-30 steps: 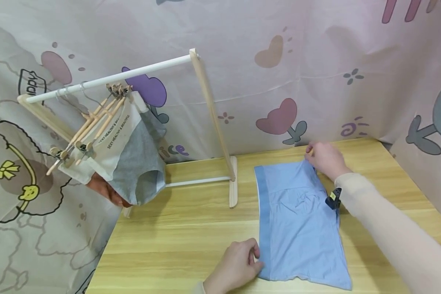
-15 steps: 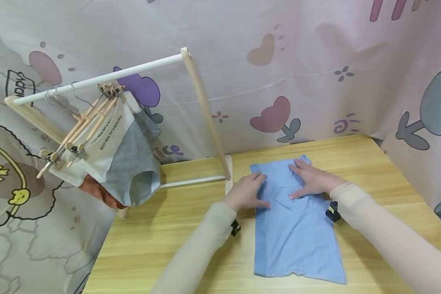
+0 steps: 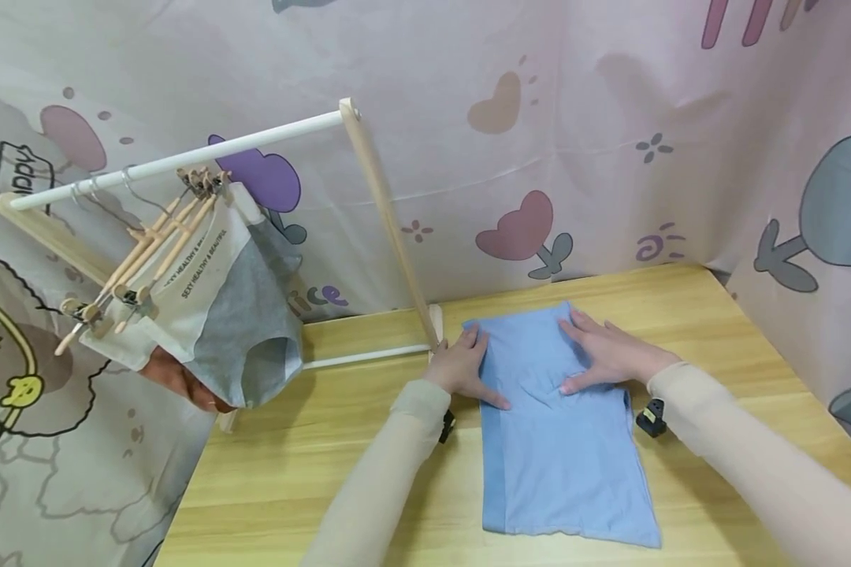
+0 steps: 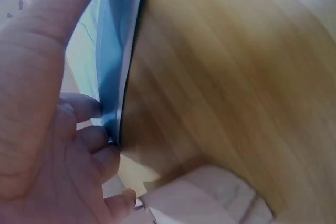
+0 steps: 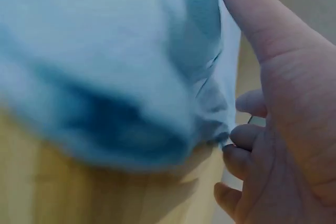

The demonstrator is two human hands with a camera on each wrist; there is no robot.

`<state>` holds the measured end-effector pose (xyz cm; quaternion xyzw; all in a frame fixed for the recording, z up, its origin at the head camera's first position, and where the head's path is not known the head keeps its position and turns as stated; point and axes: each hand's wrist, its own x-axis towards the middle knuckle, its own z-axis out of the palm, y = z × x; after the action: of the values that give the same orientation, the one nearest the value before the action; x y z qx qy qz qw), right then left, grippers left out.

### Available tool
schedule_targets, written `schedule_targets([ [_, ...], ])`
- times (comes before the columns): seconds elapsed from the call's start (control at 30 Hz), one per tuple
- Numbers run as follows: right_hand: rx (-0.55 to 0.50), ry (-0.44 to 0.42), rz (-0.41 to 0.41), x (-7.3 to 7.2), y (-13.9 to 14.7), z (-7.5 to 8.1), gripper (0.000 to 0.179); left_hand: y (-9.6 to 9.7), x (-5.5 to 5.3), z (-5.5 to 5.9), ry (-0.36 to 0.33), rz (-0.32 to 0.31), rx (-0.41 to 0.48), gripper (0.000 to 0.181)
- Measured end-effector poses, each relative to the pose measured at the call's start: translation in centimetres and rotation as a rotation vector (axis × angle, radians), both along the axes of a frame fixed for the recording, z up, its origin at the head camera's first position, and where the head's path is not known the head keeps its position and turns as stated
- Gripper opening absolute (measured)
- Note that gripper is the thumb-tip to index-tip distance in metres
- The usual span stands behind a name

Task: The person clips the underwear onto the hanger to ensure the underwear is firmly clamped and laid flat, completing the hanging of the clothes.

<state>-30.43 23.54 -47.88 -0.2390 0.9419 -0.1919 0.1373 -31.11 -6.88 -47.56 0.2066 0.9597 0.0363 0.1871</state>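
Observation:
A light blue garment (image 3: 567, 465), apparently shorts, lies flat on the table with a darker band along its left side. My left hand (image 3: 461, 366) rests at the far left edge, its thumb spread over the cloth. In the left wrist view, the fingertips touch the banded edge (image 4: 113, 66). Across from it, my right hand (image 3: 606, 350) lies on the far right part, fingers and thumb spread apart. The right wrist view shows an opening (image 5: 131, 129) in the cloth near that hand, with the fingertips at the fabric's edge.
A wooden rack with a white rod (image 3: 184, 160) stands at the left. From it hang several clip hangers (image 3: 149, 244) bearing grey-and-cream shorts (image 3: 248, 315) and a rust-coloured piece (image 3: 177, 378). A printed curtain (image 3: 425, 63) backs the wooden table (image 3: 312, 465).
My left hand has gone from the near left corner to the far left edge. The right hand has left the far right corner and spread onto the cloth, which looks smoother.

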Motion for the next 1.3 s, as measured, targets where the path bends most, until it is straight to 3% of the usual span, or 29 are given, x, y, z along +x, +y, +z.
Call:
schedule_targets([
  [0.2,0.071,0.011,-0.011,0.5,1.2,0.0,0.144,-0.3,0.1,0.1,-0.005,0.027,-0.014,0.147],
  [0.27,0.088,0.015,-0.019,0.5,1.4,-0.1,0.146,0.0,0.6,1.2,-0.018,0.029,-0.021,0.143],
  [0.37,0.104,0.006,-0.034,0.2,1.3,0.1,0.146,0.0,0.9,1.4,-0.009,0.032,-0.025,0.141],
  [0.67,0.066,0.105,0.018,-2.3,-1.2,0.8,0.112,0.3,1.3,1.8,0.01,0.054,-0.056,0.139],
  [0.97,0.104,0.074,-0.009,-2.8,-0.2,0.3,0.109,0.4,1.1,1.3,0.039,0.038,-0.058,0.142],
  [1.1,0.003,0.089,-0.056,-3.2,0.9,0.5,0.088,0.4,1.1,1.1,0.038,0.038,-0.06,0.143],
  [1.3,-0.092,0.063,-0.213,-4.5,1.5,0.8,0.031,0.4,0.9,0.7,0.02,0.038,-0.047,0.145],
])
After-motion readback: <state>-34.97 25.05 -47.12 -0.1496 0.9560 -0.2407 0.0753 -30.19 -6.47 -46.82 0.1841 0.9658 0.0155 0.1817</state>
